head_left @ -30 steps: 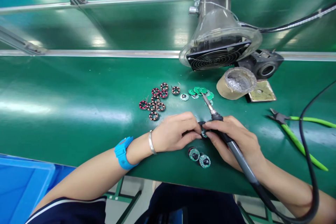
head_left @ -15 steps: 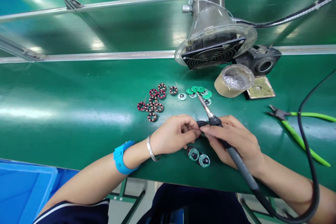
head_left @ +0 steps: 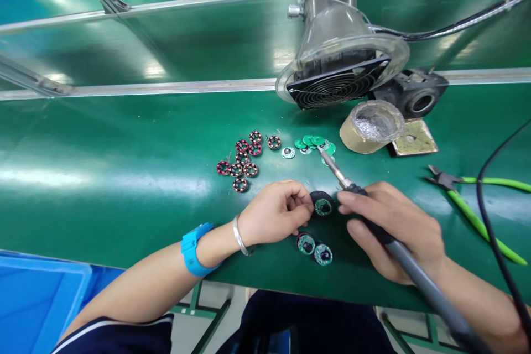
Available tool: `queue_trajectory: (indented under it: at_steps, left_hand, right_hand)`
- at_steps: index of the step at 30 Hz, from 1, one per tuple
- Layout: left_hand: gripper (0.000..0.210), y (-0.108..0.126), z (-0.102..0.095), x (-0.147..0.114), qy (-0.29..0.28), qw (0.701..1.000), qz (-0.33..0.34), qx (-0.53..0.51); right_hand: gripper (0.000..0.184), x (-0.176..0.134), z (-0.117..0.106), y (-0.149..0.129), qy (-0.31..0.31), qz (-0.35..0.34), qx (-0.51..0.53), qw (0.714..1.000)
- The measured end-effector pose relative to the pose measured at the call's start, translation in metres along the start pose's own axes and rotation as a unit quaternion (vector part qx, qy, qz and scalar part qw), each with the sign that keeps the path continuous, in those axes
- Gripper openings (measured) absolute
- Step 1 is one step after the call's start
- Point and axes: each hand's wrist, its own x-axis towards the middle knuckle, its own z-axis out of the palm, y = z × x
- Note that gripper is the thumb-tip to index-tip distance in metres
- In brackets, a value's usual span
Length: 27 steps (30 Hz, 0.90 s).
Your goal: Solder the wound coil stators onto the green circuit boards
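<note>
My left hand point(head_left: 279, 209) is closed, its fingertips pinched at the left edge of a black round holder point(head_left: 318, 196). A small round circuit board point(head_left: 323, 207) with a dark centre sits in that holder. My right hand point(head_left: 398, 229) grips a soldering iron point(head_left: 384, 235) by its handle, its metal tip pointing up and left over a cluster of green round circuit boards point(head_left: 317, 140). Just below the holder, a round board on a coil point(head_left: 306, 244) lies beside another such board point(head_left: 323, 253). Several copper-wound ring coils point(head_left: 250, 170) rest to the left.
A fan-fitted fume extractor point(head_left: 340, 74) hangs over the bench point(head_left: 124, 177). Behind my right hand stand a tub of solder point(head_left: 360, 135), a sponge tray point(head_left: 415, 138) and a black iron stand point(head_left: 417, 94). Green-handled cutters point(head_left: 468, 207) lie at right, near the iron's cord point(head_left: 483, 215).
My right hand has moved right with the soldering iron, away from the left hand, uncovering the black holder and its board. The left hand has barely moved.
</note>
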Motion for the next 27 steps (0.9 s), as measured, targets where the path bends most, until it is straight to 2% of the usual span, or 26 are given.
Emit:
queue_trajectory:
  at_steps: [2,7,14,27]
  left_hand:
    - [0.003,0.000,0.001,0.000,0.008,1.000,0.013,0.010]
    - [0.005,0.001,0.003,0.000,0.037,0.998,0.038,0.042]
    - [0.005,0.003,0.004,0.000,0.057,0.995,0.047,0.063]
    - [0.006,0.004,0.004,0.000,0.062,0.992,0.057,0.090]
  right_hand:
    - [0.042,0.001,-0.010,-0.006,0.012,0.029,0.000,1.000]
    - [0.031,0.002,-0.026,-0.016,-0.015,0.078,0.039,0.996]
    - [0.025,0.003,-0.023,-0.016,-0.007,0.085,0.061,0.995]
    - [0.024,0.005,-0.020,-0.018,-0.008,0.086,0.059,0.995]
